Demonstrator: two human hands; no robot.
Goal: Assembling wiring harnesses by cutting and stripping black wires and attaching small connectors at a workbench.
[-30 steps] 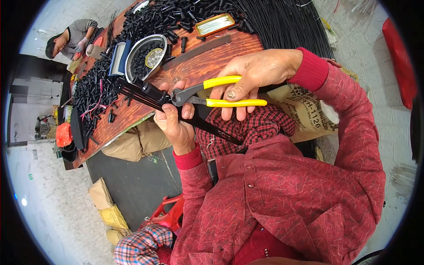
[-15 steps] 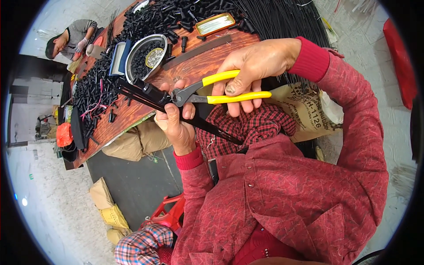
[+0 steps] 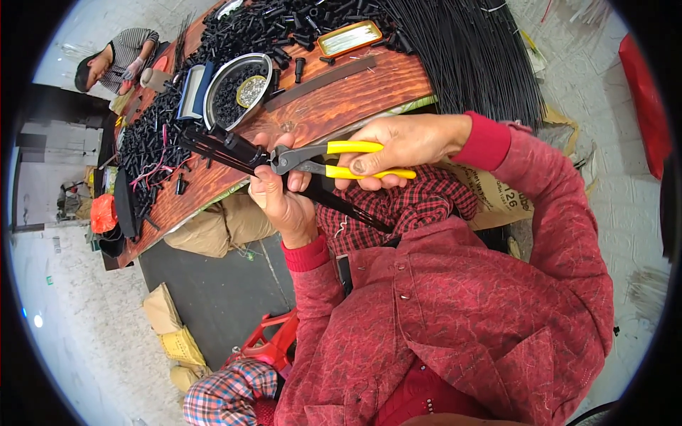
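My right hand is closed round the handles of end-cutting pliers with yellow grips and dark metal jaws. The jaws sit at the fingertips of my left hand, beside a black tubular fitting. My left hand grips a bundle of thin black rods that passes through or alongside this fitting; which of the two I cannot tell. The bundle slants from above the table edge down to my lap. What lies between the jaws is too small to make out.
A brown wooden table carries heaps of black fittings, a round metal tray, a small yellow-rimmed tray and many long black rods. A red stool stands at lower left. Another person sits across the table.
My right hand has come lower and slightly left with the pliers. Their handles are closer together, and the fingers have wrapped tighter. My left hand stays nearly in place.
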